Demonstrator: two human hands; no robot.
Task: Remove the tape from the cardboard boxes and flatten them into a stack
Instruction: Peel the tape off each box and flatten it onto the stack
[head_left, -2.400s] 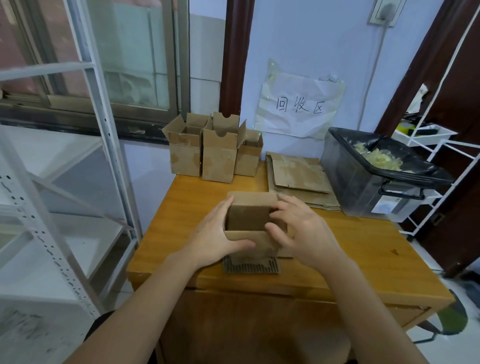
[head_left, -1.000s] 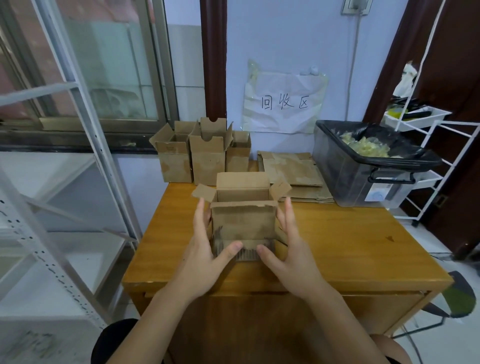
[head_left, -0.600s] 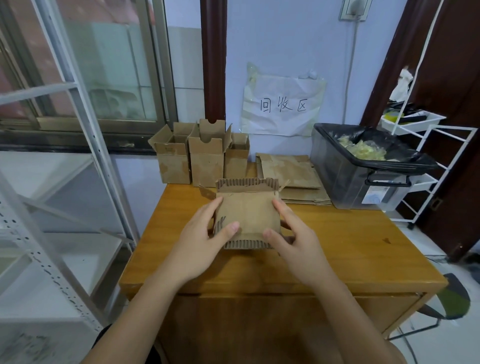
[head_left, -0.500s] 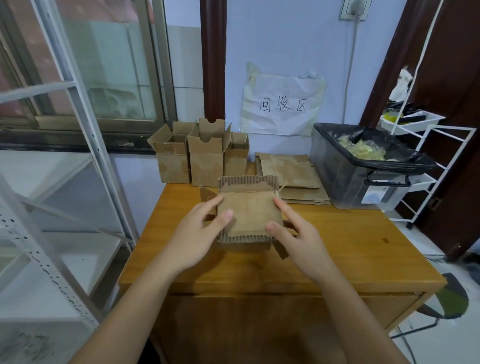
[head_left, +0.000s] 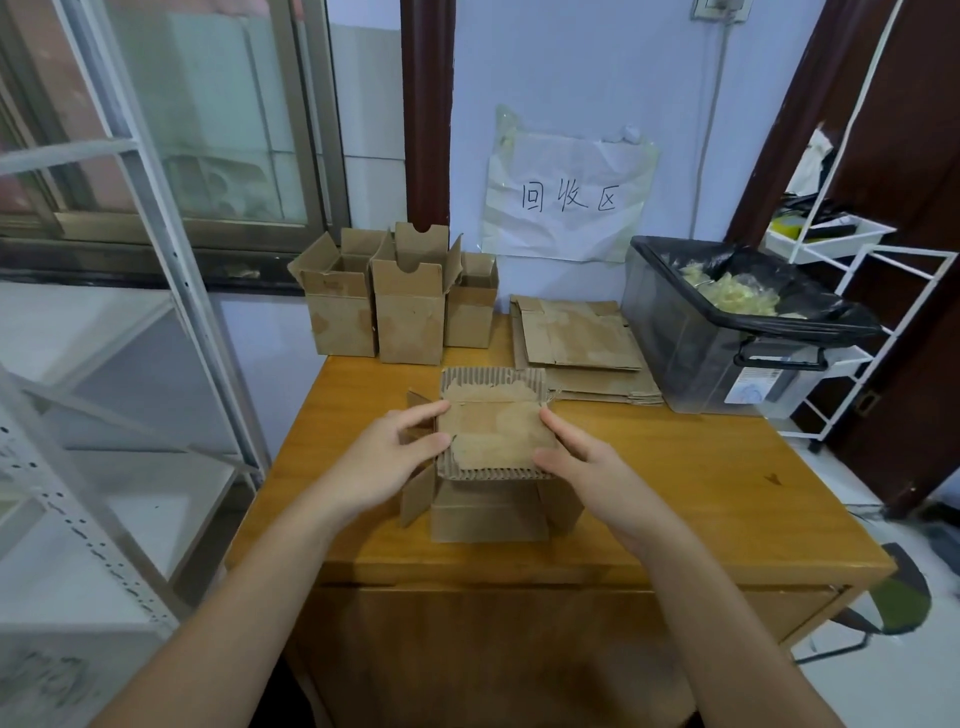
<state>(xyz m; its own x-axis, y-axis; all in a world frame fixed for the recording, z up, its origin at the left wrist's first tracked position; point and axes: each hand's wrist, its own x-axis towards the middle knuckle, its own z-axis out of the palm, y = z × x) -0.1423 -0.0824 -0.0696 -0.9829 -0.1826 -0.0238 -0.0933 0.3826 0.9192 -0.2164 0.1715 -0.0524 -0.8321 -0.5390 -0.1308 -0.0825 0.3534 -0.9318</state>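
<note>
Box: a small cardboard box (head_left: 493, 467) sits near the front middle of the wooden table (head_left: 701, 483), held between both hands. One broad face is turned up toward the camera, its paper skin torn and the corrugated edges bare along its far and near sides.
Axis: the box runs from the person toward the wall. Its open flaps splay out at the near end; one more flap sticks out at the far left corner.
Other boxes: three upright boxes (head_left: 410, 306) with open tops stand in a row at the table's far left edge, touching one another.
Stack: flattened cardboard (head_left: 576, 343) lies at the back of the table, between the upright boxes and the bin.
Surface: the table's top is orange-brown wood.
Room: a dark plastic bin (head_left: 727, 332) lined with a black bag holds crumpled pale tape at the far right. A paper sign (head_left: 566, 202) is taped to the blue wall. A white metal shelf (head_left: 93, 364) stands left, before a window.
Left hand (head_left: 384, 462): grips the box's left edge, thumb on the upper face, fingers curled behind the side.
Right hand (head_left: 587, 467): grips the right edge, thumb on the upper face, index finger stretched along the side.
</note>
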